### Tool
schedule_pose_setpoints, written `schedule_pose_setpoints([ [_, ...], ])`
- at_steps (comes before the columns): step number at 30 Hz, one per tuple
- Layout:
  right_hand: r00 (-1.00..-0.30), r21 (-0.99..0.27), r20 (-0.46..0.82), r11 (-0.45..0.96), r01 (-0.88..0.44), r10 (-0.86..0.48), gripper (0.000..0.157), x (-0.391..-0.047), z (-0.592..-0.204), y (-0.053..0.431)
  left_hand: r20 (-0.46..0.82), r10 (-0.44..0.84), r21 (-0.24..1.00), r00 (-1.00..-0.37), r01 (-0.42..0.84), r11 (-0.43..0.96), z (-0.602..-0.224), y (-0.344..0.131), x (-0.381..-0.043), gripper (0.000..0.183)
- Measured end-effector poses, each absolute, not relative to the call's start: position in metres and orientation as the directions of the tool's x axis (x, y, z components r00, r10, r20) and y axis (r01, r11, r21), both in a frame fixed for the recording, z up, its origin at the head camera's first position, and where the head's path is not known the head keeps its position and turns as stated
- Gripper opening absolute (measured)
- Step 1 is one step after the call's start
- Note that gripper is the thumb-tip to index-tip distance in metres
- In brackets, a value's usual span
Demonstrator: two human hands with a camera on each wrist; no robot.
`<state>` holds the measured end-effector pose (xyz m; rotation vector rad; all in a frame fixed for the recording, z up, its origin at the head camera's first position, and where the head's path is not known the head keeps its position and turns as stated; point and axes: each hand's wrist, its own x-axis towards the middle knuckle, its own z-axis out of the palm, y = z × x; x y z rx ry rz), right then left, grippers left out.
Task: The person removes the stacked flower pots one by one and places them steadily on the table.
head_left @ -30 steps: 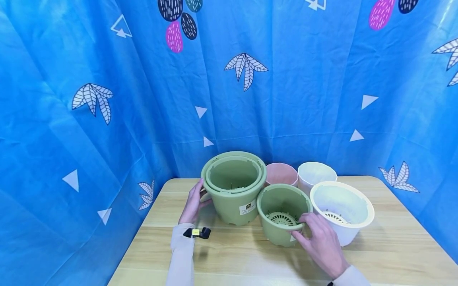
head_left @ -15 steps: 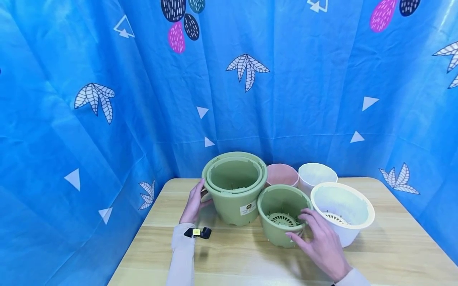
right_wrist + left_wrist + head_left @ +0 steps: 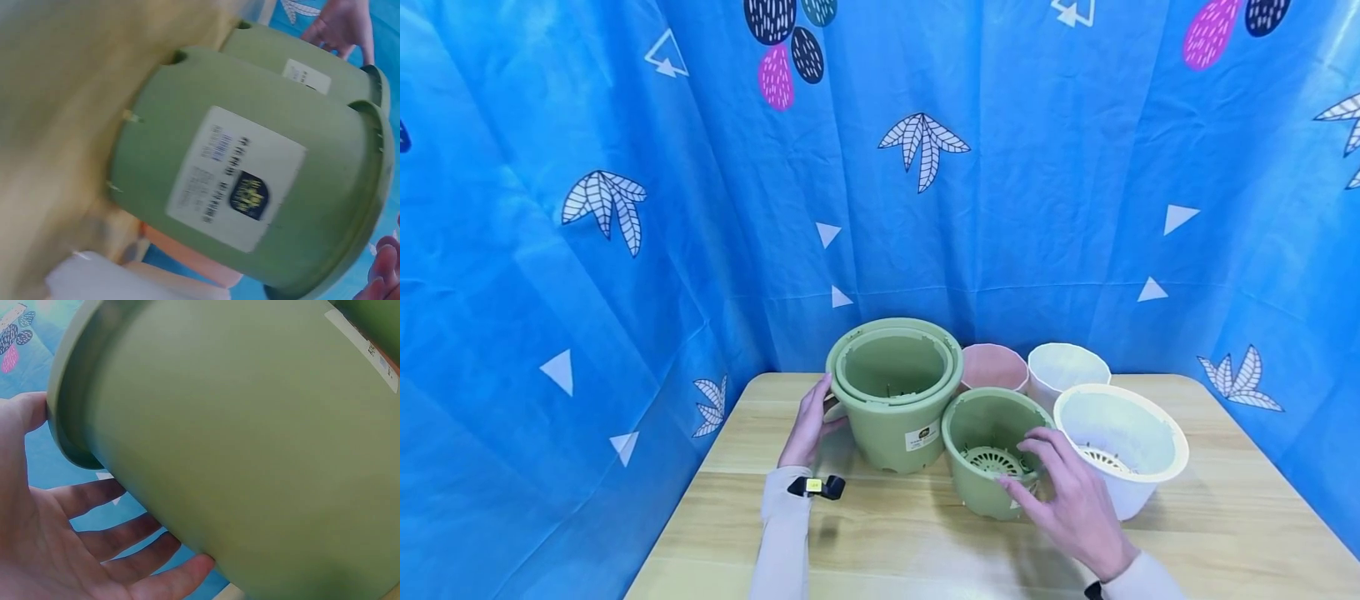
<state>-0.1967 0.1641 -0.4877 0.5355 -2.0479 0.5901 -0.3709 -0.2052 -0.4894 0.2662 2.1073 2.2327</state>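
Note:
A large green flowerpot (image 3: 887, 442) stands at the left with a smaller green flowerpot (image 3: 891, 362) nested inside it. My left hand (image 3: 805, 425) is at its left side; in the left wrist view the thumb touches the rim and the fairly straight fingers (image 3: 106, 544) rest against the wall. To its right is a lone green flowerpot (image 3: 973, 490) with a slotted base and a white label (image 3: 237, 178). My right hand (image 3: 1075, 504) hovers at that pot's near right rim, thumb and fingers spread; the right wrist view shows its fingertips (image 3: 384, 265) apart from the rim.
A white flowerpot (image 3: 1123, 492) with a slotted base stands right of the lone green one. Behind them are a pink pot (image 3: 992, 367) and another white pot (image 3: 1067, 367). All stand on a wooden table (image 3: 887, 542), with a blue patterned curtain (image 3: 1037, 200) around it.
My right hand has let go of the lone green pot's rim, its thumb and fingers spreading and lifting slightly. The left hand stays against the large pot. The pots have not visibly moved.

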Motion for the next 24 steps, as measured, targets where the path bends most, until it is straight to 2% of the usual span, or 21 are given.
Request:
schedule_pose_setpoints([
  [4,-0.461,-0.18,0.87,0.76,-0.624,-0.173,0.034,-0.202,-0.477,0.162,0.087,0.161,0.995,-0.983,0.076,-0.07,-0.489,-0.206,-0.371,0.068],
  [10,-0.466,-0.178,0.858,0.727,-0.663,-0.215,0.02,-0.21,-0.466,0.158,0.093,0.18,0.994,-0.979,0.083,-0.064,-0.488,-0.207,-0.37,0.068],
  [14,-0.487,-0.184,0.84,0.719,-0.67,-0.239,0.021,-0.214,-0.46,0.156,0.1,0.196,0.994,-0.975,0.089,-0.064,-0.486,-0.206,-0.37,0.067],
  [20,-0.578,-0.239,0.773,0.724,-0.646,-0.261,0.024,-0.219,-0.449,0.149,0.097,0.2,0.993,-0.975,0.082,-0.084,-0.486,-0.205,-0.372,0.067],
  [24,-0.596,-0.258,0.756,0.712,-0.653,-0.272,0.022,-0.228,-0.442,0.143,0.088,0.195,0.994,-0.977,0.072,-0.086,-0.488,-0.206,-0.372,0.068],
])
